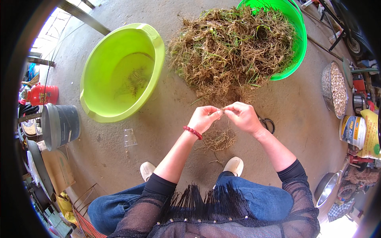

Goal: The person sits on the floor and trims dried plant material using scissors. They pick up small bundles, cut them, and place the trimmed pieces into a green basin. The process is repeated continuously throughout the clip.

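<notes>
My left hand (206, 117), with a red bead bracelet at its wrist, and my right hand (242, 116) meet fingertip to fingertip, both pinching a small bit of brown plant root (223, 110). Below them a small clump of thin roots (219, 138) lies on the concrete floor. Beyond the hands a big heap of rooted grassy plants (232, 47) spills from a bright green plastic tub (301, 50) that lies tipped. A yellow-green plastic basin (120, 73) at the upper left holds a few root scraps on its bottom.
Black-handled scissors (268, 125) lie partly hidden behind my right wrist. A clear plastic piece (130, 137) is on the floor at the left, near a grey bucket (64, 126). At the right stand a metal bowl of pale chopped pieces (329, 86), a white bucket (353, 131) and a steel basin (327, 189).
</notes>
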